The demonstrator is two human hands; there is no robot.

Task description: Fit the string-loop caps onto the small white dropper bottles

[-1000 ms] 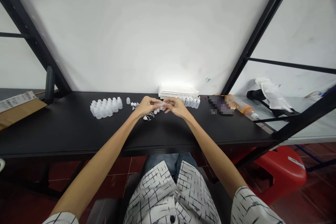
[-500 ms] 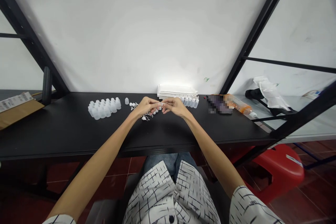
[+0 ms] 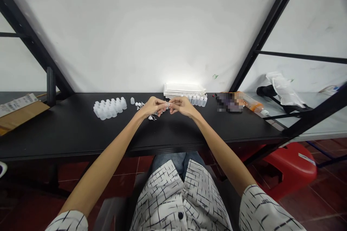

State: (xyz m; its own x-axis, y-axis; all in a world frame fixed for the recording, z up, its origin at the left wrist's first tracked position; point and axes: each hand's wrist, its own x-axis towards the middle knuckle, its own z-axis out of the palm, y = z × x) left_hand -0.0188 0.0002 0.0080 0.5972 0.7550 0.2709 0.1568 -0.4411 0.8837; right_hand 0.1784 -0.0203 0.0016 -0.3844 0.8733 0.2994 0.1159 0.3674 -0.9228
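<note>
My left hand [image 3: 154, 107] and my right hand [image 3: 182, 107] meet over the black table [image 3: 173, 135], fingertips pinched round one small whitish piece [image 3: 168, 105], mostly covered by the fingers. Small white caps with thin strings [image 3: 151, 117] lie under and beside my left hand. Further left stand several translucent bottles [image 3: 110, 109] in a tight group, with a single one [image 3: 132, 100] apart from them. Just behind my right hand is a row of small bottles with white tops [image 3: 199, 100].
A stack of white trays or sheets [image 3: 184, 89] is against the wall. To the right lie a blurred dark object [image 3: 229, 103] and an orange-labelled bottle [image 3: 252, 104]. A cardboard piece [image 3: 24, 110] lies at far left. A red stool [image 3: 292, 169] stands below right.
The view has shifted slightly. Both hands remain together, and the fingers of my right hand are drawn in a little closer round the small piece.
</note>
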